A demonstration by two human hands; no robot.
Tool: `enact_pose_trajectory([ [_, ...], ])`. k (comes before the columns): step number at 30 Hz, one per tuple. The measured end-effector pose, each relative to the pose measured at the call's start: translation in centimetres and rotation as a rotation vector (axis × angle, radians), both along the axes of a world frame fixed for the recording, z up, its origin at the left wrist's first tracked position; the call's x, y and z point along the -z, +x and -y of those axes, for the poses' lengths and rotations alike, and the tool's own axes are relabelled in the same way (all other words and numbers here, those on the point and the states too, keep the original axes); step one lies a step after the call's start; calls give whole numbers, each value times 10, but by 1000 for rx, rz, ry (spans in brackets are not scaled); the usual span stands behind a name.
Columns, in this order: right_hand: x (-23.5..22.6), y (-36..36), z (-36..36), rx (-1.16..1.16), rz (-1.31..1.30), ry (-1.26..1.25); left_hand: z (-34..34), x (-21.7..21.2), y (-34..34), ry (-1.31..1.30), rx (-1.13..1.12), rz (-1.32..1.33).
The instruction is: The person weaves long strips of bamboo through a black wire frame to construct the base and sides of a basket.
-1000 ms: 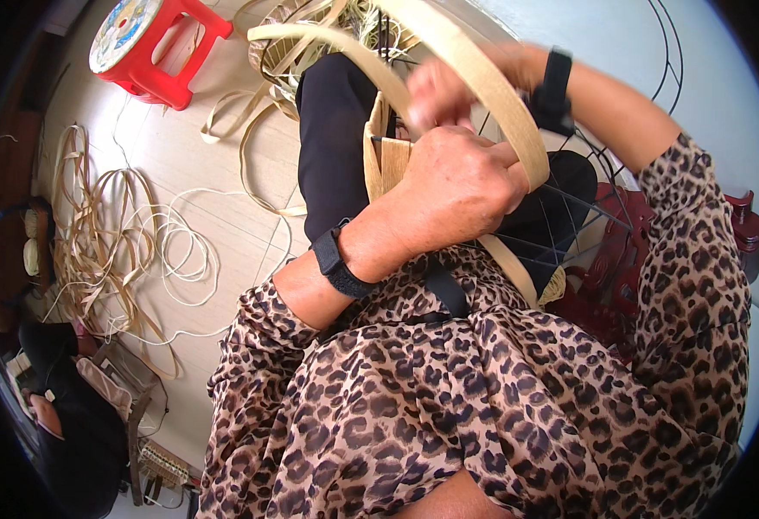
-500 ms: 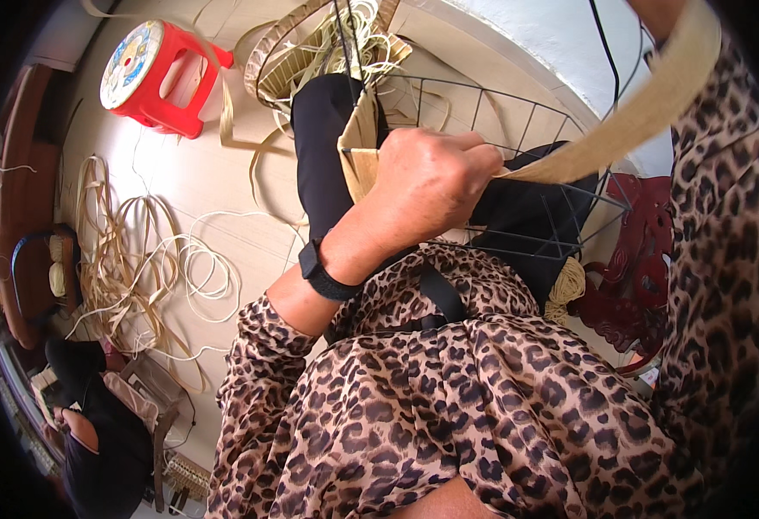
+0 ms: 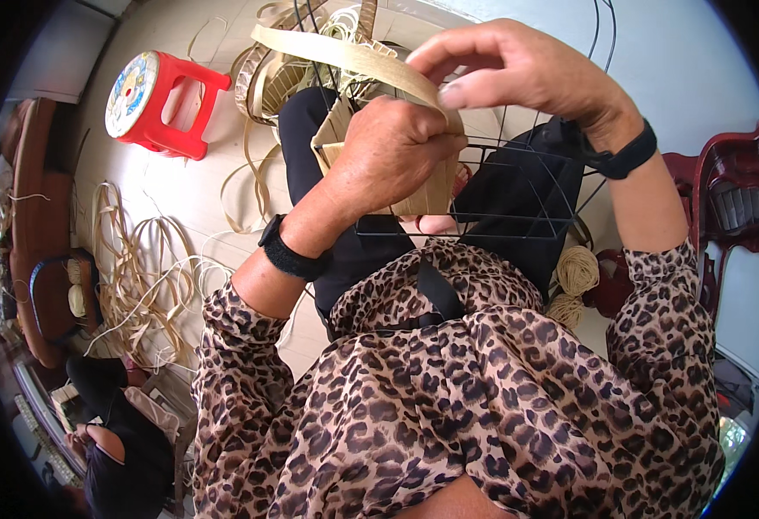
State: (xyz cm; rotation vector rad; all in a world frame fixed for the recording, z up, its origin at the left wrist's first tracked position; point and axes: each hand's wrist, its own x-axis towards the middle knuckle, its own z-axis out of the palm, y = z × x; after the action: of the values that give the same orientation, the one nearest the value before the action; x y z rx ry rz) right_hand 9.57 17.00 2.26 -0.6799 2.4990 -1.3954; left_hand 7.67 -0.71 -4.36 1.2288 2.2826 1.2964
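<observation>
A black wire basket frame (image 3: 518,236) rests across my lap, its left part wrapped in flat tan strips (image 3: 429,195). My left hand (image 3: 397,151) is closed at the wrapped part's edge, gripping a flat tan strip (image 3: 345,54). From that fist the loose length arcs up and away to the left. Just beyond it, my right hand (image 3: 522,73) is held above the frame with thumb and fingers apart. Its thumb tip is close to the strip; whether they touch I cannot tell. The inner fingers of my left hand are hidden.
A red stool (image 3: 168,104) with a patterned top stands at the far left. Loose strips and cord (image 3: 142,268) lie heaped on the floor. Behind my knee is a basket (image 3: 263,82) of strips. Twine balls (image 3: 577,270) sit at right, near dark red carved furniture (image 3: 734,186). Another person (image 3: 129,458) sits lower left.
My right hand has come in from the far right to the frame and let go of the strip. The strip now curves leftward instead of stretching right. My left hand has shifted slightly left.
</observation>
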Motion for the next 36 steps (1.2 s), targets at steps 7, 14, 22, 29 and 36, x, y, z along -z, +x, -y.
enact_pose_trajectory([
  [7,-11,-18,32,84,494,-205,19,-6,-26,-21,-16,146],
  [14,-22,-13,25,43,402,-439,30,-20,-49,-192,159,217],
  [22,-9,13,18,160,-36,-242,27,-23,-45,-30,77,318],
  [29,-4,21,28,297,-25,-463,22,-39,-57,-282,117,315],
  [36,-13,15,32,258,-164,-183,24,-10,-71,-32,193,105],
])
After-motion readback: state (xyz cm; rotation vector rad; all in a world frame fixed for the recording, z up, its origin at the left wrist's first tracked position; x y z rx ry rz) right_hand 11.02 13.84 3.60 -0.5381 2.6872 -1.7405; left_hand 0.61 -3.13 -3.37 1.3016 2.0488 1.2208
